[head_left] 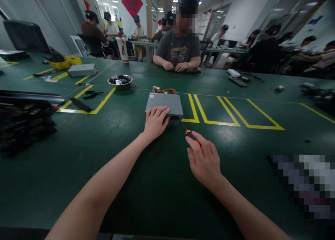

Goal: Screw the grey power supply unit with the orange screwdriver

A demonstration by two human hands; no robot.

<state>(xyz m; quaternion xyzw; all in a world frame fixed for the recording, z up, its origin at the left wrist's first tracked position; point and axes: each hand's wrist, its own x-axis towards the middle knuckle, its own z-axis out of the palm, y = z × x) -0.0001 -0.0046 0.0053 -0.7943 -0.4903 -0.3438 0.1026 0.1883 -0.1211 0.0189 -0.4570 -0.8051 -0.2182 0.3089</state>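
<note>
A grey metal computer power supply (167, 102) lies flat on the green table in front of me, its bundle of coloured wires (170, 91) at the far side. My left hand (156, 121) grips its near left part, fingers over the top and thumb by the near edge. In my right hand (204, 156) is a screwdriver (192, 136) with an orange and black handle. The screwdriver's thin shaft reaches the near right corner of the power supply, beside the socket. Whether the tip sits in a screw is too small to tell.
A metal bowl (120, 80) with dark small parts stands beyond, left. Another grey metal box (82, 70) and a yellow tray (65, 62) are farther left. Dark stacked parts (23, 124) lie at the left edge. A person (178, 48) sits opposite. Yellow tape (220, 123) marks the table.
</note>
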